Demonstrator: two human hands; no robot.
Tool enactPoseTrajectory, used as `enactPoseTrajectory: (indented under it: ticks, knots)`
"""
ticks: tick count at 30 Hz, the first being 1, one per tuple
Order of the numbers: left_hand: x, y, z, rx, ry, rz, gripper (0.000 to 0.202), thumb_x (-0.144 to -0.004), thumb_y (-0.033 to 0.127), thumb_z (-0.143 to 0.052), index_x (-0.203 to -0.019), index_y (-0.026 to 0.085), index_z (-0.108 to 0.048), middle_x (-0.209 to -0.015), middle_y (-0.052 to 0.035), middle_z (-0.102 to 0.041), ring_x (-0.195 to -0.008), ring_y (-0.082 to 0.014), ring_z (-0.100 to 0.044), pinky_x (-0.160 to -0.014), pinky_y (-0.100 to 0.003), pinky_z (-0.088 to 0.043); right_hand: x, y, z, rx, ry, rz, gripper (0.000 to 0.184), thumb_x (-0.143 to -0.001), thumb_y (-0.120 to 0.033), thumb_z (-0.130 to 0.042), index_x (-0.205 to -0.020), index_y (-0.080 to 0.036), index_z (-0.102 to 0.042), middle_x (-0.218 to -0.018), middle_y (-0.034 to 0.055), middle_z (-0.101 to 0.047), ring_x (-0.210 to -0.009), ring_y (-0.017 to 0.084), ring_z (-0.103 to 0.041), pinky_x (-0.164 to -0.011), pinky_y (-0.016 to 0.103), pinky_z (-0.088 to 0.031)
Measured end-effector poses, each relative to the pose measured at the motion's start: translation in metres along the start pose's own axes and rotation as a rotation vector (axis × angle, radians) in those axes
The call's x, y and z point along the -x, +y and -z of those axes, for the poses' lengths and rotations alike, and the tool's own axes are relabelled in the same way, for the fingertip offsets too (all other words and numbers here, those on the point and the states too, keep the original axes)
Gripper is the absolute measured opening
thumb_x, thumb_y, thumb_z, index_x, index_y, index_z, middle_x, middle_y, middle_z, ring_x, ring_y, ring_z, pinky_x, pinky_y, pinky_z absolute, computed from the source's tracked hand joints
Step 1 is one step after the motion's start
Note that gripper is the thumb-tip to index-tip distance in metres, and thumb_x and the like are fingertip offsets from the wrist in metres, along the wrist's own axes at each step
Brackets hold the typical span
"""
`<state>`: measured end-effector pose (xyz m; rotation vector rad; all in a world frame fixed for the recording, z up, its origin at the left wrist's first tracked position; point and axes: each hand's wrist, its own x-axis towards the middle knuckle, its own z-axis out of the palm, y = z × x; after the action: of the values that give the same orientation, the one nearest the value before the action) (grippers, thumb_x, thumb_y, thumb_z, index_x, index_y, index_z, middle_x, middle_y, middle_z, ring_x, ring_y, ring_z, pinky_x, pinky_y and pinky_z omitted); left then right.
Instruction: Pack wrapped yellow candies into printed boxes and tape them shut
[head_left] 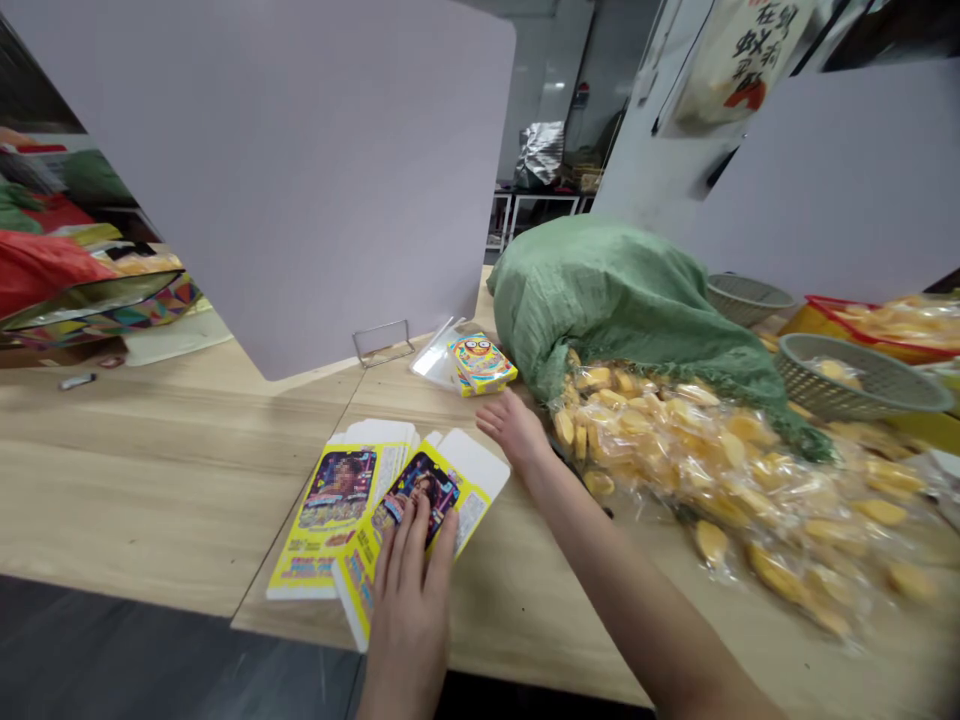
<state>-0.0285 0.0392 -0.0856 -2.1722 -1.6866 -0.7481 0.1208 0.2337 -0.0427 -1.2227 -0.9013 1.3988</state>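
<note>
My left hand (415, 570) lies with its fingers stretched over a stack of flat yellow printed cartons (472, 500), pressing on the top one. A second stack of flat yellow cartons (300, 560) lies beside it, partly overlapped. My right hand (516, 430) reaches forward over the table, fingers stretched out, holding nothing that I can see. Just beyond its fingertips are small, colourful boxes (484, 362) with a cartoon face on top. Clear plastic sleeves (435, 357) lie to the left of these boxes.
A green woven sack (600, 290) spills wrapped yellow pieces (675, 430) across the right side. Grey baskets (855, 375) and a red-rimmed tray (892, 330) stand beyond. A pale upright panel (322, 180) and wire stand (382, 345) are at the back. A marker (77, 381) lies far left.
</note>
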Motion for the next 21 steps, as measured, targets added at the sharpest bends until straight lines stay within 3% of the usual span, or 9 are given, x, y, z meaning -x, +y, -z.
enactPoseTrajectory:
  ticks: [2, 5, 8, 10, 13, 15, 16, 19, 21]
  knots:
    - [-0.004, 0.015, 0.001, 0.025, 0.029, 0.026, 0.065, -0.087, 0.001, -0.038, -0.148, 0.022, -0.030, -0.149, -0.0174, -0.037, -0.141, -0.0302, -0.031, -0.105, -0.051, -0.040, 0.057, 0.006, 0.028, -0.092, -0.128, -0.055, 0.062, -0.088, -0.067, -0.032, -0.127, -0.024, -0.053, -0.118, 0.0124, -0.065, -0.103, 0.026, -0.066, -0.078, 0.040, -0.055]
    - [-0.012, 0.043, 0.006, 0.191, -0.022, -0.075, 0.060, -0.090, 0.014, -0.047, -0.147, 0.021, -0.031, -0.149, -0.0179, -0.037, -0.141, -0.0321, -0.030, -0.109, -0.056, -0.033, 0.131, 0.016, 0.067, 0.000, -0.199, -0.027, 0.052, -0.077, -0.060, -0.062, -0.117, -0.026, -0.062, -0.116, 0.0092, -0.068, -0.105, 0.027, -0.064, -0.085, 0.042, -0.054]
    - [-0.020, 0.057, 0.013, 0.416, -0.061, -0.017, 0.075, -0.084, 0.041, -0.061, -0.147, 0.016, -0.028, -0.151, -0.0216, -0.032, -0.140, -0.0376, -0.029, -0.110, -0.061, -0.028, 0.167, 0.019, 0.099, 0.103, -0.162, 0.043, 0.041, -0.077, -0.052, -0.066, -0.106, -0.023, -0.066, -0.103, 0.0088, -0.072, -0.096, 0.027, -0.066, -0.087, 0.043, -0.052]
    - [-0.025, 0.055, 0.015, 0.582, -0.137, 0.151, 0.070, -0.083, 0.046, -0.062, -0.141, 0.016, -0.037, -0.141, -0.0209, -0.046, -0.130, -0.0353, -0.045, -0.102, -0.054, -0.041, 0.174, 0.016, 0.119, 0.179, -0.224, 0.071, 0.038, -0.082, -0.050, -0.061, -0.107, -0.022, -0.065, -0.099, 0.0091, -0.071, -0.091, 0.026, -0.067, -0.081, 0.043, -0.054]
    - [-0.030, 0.051, 0.019, 0.805, -0.463, 0.269, 0.031, -0.089, 0.042, -0.053, -0.111, 0.020, -0.059, -0.104, -0.0084, -0.070, -0.092, -0.0236, -0.068, -0.076, -0.033, -0.054, 0.179, 0.006, 0.141, 0.468, 0.086, 0.454, 0.032, -0.081, -0.038, -0.065, -0.108, -0.022, -0.060, -0.101, 0.0088, -0.066, -0.093, 0.025, -0.063, -0.078, 0.040, -0.054]
    - [-0.028, 0.056, 0.025, 0.859, -0.608, 0.241, 0.024, -0.092, 0.041, -0.049, -0.095, 0.021, -0.063, -0.090, -0.0039, -0.071, -0.080, -0.0198, -0.067, -0.069, -0.027, -0.052, 0.185, -0.003, 0.146, 0.677, 0.366, 0.797, 0.033, -0.077, -0.031, -0.070, -0.106, -0.022, -0.057, -0.098, 0.0069, -0.062, -0.092, 0.022, -0.059, -0.080, 0.039, -0.051]
    - [-0.026, 0.061, 0.029, 0.867, -0.639, 0.213, 0.025, -0.092, 0.040, -0.048, -0.091, 0.021, -0.064, -0.088, -0.0033, -0.071, -0.079, -0.0192, -0.066, -0.070, -0.026, -0.051, 0.189, -0.008, 0.145, 0.775, 0.367, 0.882, 0.033, -0.076, -0.029, -0.072, -0.104, -0.022, -0.056, -0.095, 0.0059, -0.061, -0.089, 0.022, -0.058, -0.079, 0.039, -0.050]
    - [-0.018, 0.072, 0.038, 0.934, -0.705, 0.156, 0.028, -0.093, 0.041, -0.045, -0.091, 0.022, -0.065, -0.090, -0.0049, -0.070, -0.083, -0.0196, -0.065, -0.076, -0.028, -0.051, 0.202, -0.022, 0.132, 0.979, -0.024, 0.765, 0.028, -0.071, -0.030, -0.077, -0.087, -0.021, -0.055, -0.086, 0.0035, -0.059, -0.082, 0.020, -0.056, -0.073, 0.034, -0.048]
    - [-0.014, 0.069, 0.039, 1.057, -0.756, 0.155, 0.036, -0.089, 0.050, -0.050, -0.108, 0.023, -0.063, -0.110, -0.0083, -0.067, -0.099, -0.0235, -0.063, -0.087, -0.034, -0.051, 0.208, -0.030, 0.121, 0.971, -0.184, 0.673, 0.029, -0.070, -0.031, -0.079, -0.077, -0.020, -0.053, -0.086, 0.0032, -0.059, -0.084, 0.019, -0.056, -0.073, 0.032, -0.048]
